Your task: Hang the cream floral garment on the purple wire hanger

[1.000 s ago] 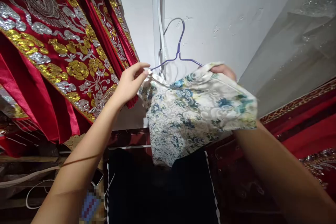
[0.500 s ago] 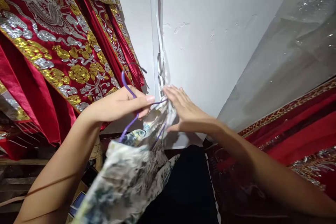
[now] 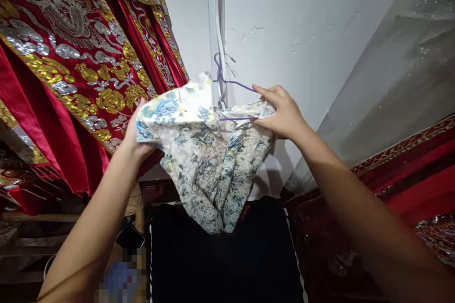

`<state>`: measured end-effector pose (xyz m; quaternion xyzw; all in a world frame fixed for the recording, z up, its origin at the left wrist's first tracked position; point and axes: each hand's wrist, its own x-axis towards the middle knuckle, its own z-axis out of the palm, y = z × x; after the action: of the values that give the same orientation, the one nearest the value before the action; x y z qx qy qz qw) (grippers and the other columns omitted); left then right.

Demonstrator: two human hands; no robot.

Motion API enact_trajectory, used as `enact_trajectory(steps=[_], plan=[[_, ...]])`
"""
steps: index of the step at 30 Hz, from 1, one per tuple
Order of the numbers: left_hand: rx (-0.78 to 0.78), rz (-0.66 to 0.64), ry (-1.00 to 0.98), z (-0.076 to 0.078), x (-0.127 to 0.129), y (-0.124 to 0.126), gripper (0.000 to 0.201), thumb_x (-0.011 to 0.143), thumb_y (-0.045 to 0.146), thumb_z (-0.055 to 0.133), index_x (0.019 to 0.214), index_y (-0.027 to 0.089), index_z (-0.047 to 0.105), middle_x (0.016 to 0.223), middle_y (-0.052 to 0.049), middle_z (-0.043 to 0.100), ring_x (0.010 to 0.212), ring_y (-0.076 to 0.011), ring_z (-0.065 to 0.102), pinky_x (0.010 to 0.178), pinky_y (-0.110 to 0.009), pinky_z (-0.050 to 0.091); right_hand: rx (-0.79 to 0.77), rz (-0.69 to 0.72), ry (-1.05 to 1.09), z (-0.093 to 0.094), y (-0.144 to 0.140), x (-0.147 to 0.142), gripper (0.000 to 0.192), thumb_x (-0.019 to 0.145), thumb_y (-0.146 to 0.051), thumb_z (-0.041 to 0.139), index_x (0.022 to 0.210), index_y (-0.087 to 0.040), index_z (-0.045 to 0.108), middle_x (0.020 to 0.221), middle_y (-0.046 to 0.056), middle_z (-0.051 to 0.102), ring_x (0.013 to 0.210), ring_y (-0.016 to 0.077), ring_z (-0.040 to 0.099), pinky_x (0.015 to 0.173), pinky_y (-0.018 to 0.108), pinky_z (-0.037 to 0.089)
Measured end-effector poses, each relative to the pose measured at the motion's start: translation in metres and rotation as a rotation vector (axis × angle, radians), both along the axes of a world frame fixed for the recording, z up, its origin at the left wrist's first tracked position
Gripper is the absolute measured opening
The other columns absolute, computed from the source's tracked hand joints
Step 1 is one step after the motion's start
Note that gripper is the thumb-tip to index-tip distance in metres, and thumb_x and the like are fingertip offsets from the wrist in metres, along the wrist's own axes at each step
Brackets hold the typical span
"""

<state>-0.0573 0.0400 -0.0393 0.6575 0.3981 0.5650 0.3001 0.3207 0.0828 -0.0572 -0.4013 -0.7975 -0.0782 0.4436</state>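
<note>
A floral shirt (image 3: 199,151), white with blue and yellow flowers, hangs in front of me on a purple wire hanger (image 3: 239,84). The hanger's hook is up against the white pole. At the shirt's left shoulder, my left hand (image 3: 137,132) is closed around the cloth's edge, with most fingers hidden behind it. My right hand (image 3: 284,112) pinches the hanger's right end together with the cloth there. The hanger's left arm is covered by the shirt, and the lower part of the cloth is bunched and hangs down to a point.
Red embroidered cloth (image 3: 106,99) with gold and silver sequins hangs at left. A white pole (image 3: 216,4) with straps runs down the white wall (image 3: 284,33). Translucent plastic sheeting (image 3: 384,90) covers red fabric (image 3: 419,165) at right. Dark clothing (image 3: 220,265) shows below.
The shirt has been lifted and spread toward the wall, and the purple hanger is now inside its shoulders. My left hand moved left to the shirt's shoulder; my right hand moved right onto the hanger's end.
</note>
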Motion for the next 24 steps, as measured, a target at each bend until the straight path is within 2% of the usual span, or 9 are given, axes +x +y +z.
enact_trajectory(steps=[3, 7, 8, 11, 13, 16, 18, 20, 24], plan=[[-0.088, -0.013, -0.305, -0.05, 0.017, -0.004, 0.084, 0.089, 0.084, 0.018, 0.121, 0.023, 0.066, 0.122, -0.012, 0.072, 0.118, -0.0299, 0.067, 0.1, -0.049, 0.055, -0.003, -0.083, -0.021, -0.013, -0.02, 0.005, 0.083, 0.07, -0.04, 0.078, 0.148, -0.027, 0.053, 0.114, 0.011, 0.057, 0.109, 0.0358, 0.056, 0.097, 0.055, 0.047], [-0.049, 0.206, -0.48, -0.129, 0.054, -0.019, 0.088, 0.085, 0.087, 0.015, 0.126, 0.028, 0.065, 0.131, -0.008, 0.068, 0.133, -0.0246, 0.057, 0.109, -0.041, 0.048, -0.011, -0.145, -0.022, -0.04, -0.042, -0.008, 0.088, 0.069, -0.031, 0.075, 0.153, -0.029, 0.046, 0.13, 0.012, 0.055, 0.124, 0.0433, 0.048, 0.107, 0.067, 0.036], [-0.081, 0.254, -0.495, -0.149, 0.062, -0.023, 0.082, 0.084, 0.087, 0.027, 0.122, 0.026, 0.067, 0.128, -0.008, 0.07, 0.133, -0.025, 0.057, 0.11, -0.039, 0.046, -0.012, -0.145, 0.007, -0.047, -0.047, -0.014, 0.088, 0.071, -0.027, 0.072, 0.154, -0.03, 0.043, 0.137, 0.012, 0.053, 0.13, 0.0445, 0.044, 0.11, 0.069, 0.032], [-0.347, 0.149, -0.4, -0.2, 0.083, -0.029, 0.057, 0.069, 0.058, 0.079, 0.11, 0.018, 0.072, 0.12, -0.013, 0.073, 0.125, -0.0305, 0.063, 0.11, -0.038, 0.045, -0.122, 0.013, 0.08, -0.071, -0.058, -0.037, 0.081, 0.079, -0.019, 0.061, 0.155, -0.036, 0.039, 0.147, 0.006, 0.051, 0.139, 0.0386, 0.041, 0.116, 0.066, 0.029], [-0.476, 0.109, -0.387, -0.223, 0.095, -0.031, 0.05, 0.066, 0.042, 0.084, 0.106, 0.015, 0.072, 0.119, -0.014, 0.074, 0.121, -0.0322, 0.065, 0.108, -0.039, 0.047, -0.224, 0.17, 0.162, -0.092, -0.063, -0.053, 0.065, 0.084, -0.021, 0.057, 0.147, -0.034, 0.051, 0.141, 0.005, 0.057, 0.133, 0.0321, 0.05, 0.114, 0.056, 0.039], [-0.523, 0.133, -0.506, -0.24, 0.107, -0.037, 0.042, 0.076, 0.038, 0.074, 0.112, 0.017, 0.067, 0.126, -0.012, 0.071, 0.126, -0.0294, 0.062, 0.107, -0.038, 0.047, -0.382, 0.122, 0.502, -0.131, -0.06, -0.073, 0.028, 0.09, -0.036, 0.054, 0.11, -0.024, 0.069, 0.107, 0.008, 0.07, 0.102, 0.0257, 0.065, 0.094, 0.042, 0.053], [-0.546, 0.112, -0.623, -0.24, 0.111, -0.042, 0.042, 0.077, 0.033, 0.071, 0.117, 0.02, 0.064, 0.129, -0.009, 0.07, 0.129, -0.0271, 0.06, 0.108, -0.036, 0.047, -0.628, 0.064, 0.653, -0.161, -0.053, -0.085, 0.031, 0.092, -0.048, 0.049, 0.085, -0.023, 0.066, 0.077, 0.005, 0.067, 0.076, 0.0216, 0.064, 0.074, 0.036, 0.055], [-0.571, 0.072, -0.702, -0.234, 0.11, -0.047, 0.042, 0.077, 0.029, 0.07, 0.117, 0.021, 0.063, 0.128, -0.008, 0.07, 0.129, -0.0276, 0.06, 0.108, -0.036, 0.047, -0.858, 0.117, 0.643, -0.185, -0.045, -0.096, 0.042, 0.092, -0.055, 0.045, 0.071, -0.024, 0.061, 0.062, 0.003, 0.062, 0.062, 0.0194, 0.059, 0.062, 0.032, 0.051], [-0.584, 0.074, -0.631, -0.224, 0.096, -0.056, 0.043, 0.079, 0.034, 0.07, 0.119, 0.019, 0.062, 0.128, -0.012, 0.069, 0.127, -0.0322, 0.061, 0.106, -0.041, 0.049, -0.949, 0.184, 0.613, -0.209, -0.042, -0.107, 0.042, 0.09, -0.051, 0.047, 0.06, -0.023, 0.057, 0.061, 0.003, 0.064, 0.061, 0.0178, 0.059, 0.06, 0.029, 0.047]])
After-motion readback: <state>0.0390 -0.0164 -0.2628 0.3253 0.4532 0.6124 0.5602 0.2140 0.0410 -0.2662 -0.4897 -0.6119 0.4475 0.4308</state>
